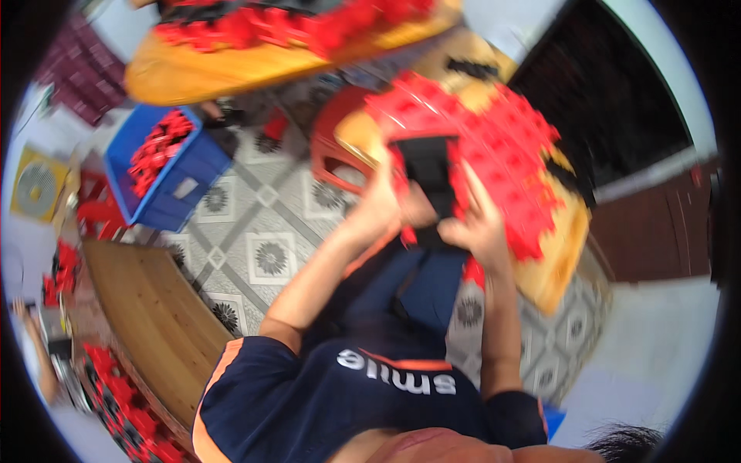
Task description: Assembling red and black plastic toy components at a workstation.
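Black piece (423,158): held between partly curled left hand (382,202) and right hand (480,228). Below it: dark shirt (316,405), white lettering (397,373). Left: blue bin (204,174), pale label (185,187).

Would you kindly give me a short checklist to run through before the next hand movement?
1. Left hand at the black piece: ok, on its left side.
2. Right hand at the black piece: ok, on its right side.
3. Secure finger grip: cannot tell, motion blur hides the contact.
4. Red pieces supported by the wooden table: ok.
5. Tabletop free of parts near the hands: not ok, red pieces cover much of it.
6. Blue bin holding loose red parts: ok.
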### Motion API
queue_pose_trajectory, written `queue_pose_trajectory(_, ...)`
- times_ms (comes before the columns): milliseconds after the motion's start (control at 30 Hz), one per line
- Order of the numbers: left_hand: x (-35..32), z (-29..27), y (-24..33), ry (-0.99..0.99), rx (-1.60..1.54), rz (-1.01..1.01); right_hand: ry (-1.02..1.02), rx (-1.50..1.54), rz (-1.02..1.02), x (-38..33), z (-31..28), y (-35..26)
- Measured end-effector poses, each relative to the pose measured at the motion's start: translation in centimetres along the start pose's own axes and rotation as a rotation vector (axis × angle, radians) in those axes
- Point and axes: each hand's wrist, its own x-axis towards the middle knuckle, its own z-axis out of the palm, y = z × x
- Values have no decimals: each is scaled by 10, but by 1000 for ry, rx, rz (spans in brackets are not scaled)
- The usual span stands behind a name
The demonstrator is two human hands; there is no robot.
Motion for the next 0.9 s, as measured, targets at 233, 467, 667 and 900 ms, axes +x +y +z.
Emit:
queue_pose_trajectory(233, -69, -35, 46, 156, 774, 850, -218, -695, -513, -7, 42, 0)
queue_pose_trajectory(467, -8, -223, 289, 832, 289, 992, 122, -553, -443, -4, 14, -17)
queue_pose_trajectory(667, 43, -424, 416, 703, 181, 638, 242, -564, -238, -11, 8, -10)
queue_pose_trajectory(900, 55, -397, 389, 1339, 476, 529, 489, -846, -246, 44, -62, -32)
